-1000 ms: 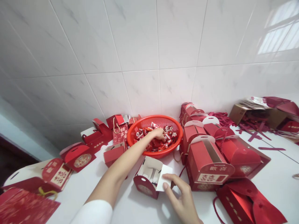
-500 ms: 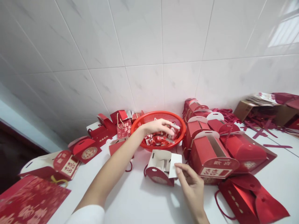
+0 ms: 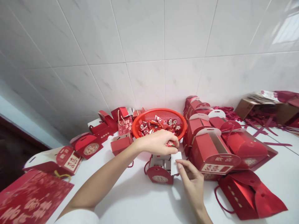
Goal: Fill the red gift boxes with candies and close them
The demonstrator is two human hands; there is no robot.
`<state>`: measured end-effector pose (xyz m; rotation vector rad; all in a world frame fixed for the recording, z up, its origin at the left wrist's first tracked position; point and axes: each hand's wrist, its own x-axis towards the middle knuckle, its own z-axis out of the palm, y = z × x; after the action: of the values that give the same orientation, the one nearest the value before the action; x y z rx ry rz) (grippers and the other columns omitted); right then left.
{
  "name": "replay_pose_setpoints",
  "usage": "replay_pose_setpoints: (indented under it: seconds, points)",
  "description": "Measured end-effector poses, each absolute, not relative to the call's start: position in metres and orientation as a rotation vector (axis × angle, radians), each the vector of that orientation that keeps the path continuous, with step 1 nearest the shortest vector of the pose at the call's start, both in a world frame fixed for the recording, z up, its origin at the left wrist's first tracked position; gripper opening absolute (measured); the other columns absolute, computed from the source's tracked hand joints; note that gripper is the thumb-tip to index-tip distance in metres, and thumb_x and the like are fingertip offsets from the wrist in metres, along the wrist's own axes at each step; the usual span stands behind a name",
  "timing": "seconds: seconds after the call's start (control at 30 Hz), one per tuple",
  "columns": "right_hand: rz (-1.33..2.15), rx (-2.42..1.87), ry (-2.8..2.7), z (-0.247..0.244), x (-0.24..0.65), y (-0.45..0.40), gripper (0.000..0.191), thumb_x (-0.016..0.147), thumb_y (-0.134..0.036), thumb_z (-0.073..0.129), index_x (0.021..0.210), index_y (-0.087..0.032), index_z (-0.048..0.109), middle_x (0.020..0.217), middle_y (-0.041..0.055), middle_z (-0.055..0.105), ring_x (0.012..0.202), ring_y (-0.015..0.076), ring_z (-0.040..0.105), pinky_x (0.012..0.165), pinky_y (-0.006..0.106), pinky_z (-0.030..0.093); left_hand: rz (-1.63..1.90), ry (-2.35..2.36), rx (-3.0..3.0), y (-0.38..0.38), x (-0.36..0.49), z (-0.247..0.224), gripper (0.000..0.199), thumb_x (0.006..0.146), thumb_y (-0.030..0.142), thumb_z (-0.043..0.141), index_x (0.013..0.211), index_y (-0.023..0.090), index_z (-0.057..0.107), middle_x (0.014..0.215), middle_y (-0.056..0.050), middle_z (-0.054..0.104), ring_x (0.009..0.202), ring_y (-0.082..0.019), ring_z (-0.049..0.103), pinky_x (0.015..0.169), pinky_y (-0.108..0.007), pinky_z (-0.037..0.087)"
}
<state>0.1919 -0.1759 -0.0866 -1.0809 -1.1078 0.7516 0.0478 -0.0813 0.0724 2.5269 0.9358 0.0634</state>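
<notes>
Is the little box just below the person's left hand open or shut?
Open. The right hand holds its white flap aside, and part of the inside of the box shows below the left hand.

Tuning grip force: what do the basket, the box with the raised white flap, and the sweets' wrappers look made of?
Basket: likely moulded plastic, slightly glossy; evenly perforated wall, smooth rim.
Box: probably printed paperboard, red outside, pale inside; thin, flat white flap. Coating unclear.
Wrappers: shiny, probably plastic film or foil, going by crinkles and highlights; can't tell which.
</notes>
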Motion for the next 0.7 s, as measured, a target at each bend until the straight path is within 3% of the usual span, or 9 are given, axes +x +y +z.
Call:
replay_pose_setpoints:
  seconds: [0.13,0.27,0.5,0.7]
  points:
    - [0.764,-1.078,-1.11,-0.088,0.192,-0.176,0.02,0.086,-0.037,0.069,0.086,-0.019,0.077,0.075,0.0042,0.074,0.06,0.0147,0.066,0.055,0.02,0.055,0.03,0.885,2.648,-0.085,0.049,0.06,0.013,0.089,0.021,0.064,0.098,0.017,0.073,0.098,-0.006,0.071,0.089,-0.02,0.064,0.075,-0.028,0.044]
    - [0.779,-1.072,-1.111,-0.09,0.193,-0.175,0.02,0.087,-0.037,0.069,0.087,-0.018,0.077,0.073,0.0041,0.073,0.058,0.0149,0.066,0.054,0.021,0.056,0.009,0.864,2.68,-0.084,0.043,0.056,0.01,0.09,0.022,0.065,0.098,0.019,0.072,0.096,-0.003,0.072,0.087,-0.019,0.065,0.075,-0.027,0.044]
    - [0.799,-1.049,-1.122,-0.088,0.193,-0.175,0.019,0.087,-0.035,0.069,0.087,-0.018,0.076,0.067,0.0019,0.07,0.057,0.0144,0.066,0.054,0.02,0.056,-0.065,1.091,2.742,-0.09,0.041,0.055,0.033,0.089,0.047,0.07,0.104,0.018,0.071,0.1,-0.007,0.069,0.086,-0.023,0.065,0.064,-0.028,0.039]
    - [0.782,-1.052,-1.097,-0.089,0.193,-0.176,0.018,0.086,-0.036,0.071,0.088,-0.018,0.076,0.073,0.0031,0.072,0.058,0.0127,0.064,0.054,0.019,0.054,-0.017,1.058,2.69,-0.089,0.023,0.067,0.017,0.092,0.029,0.06,0.099,0.019,0.072,0.098,-0.005,0.066,0.086,-0.02,0.063,0.07,-0.027,0.042]
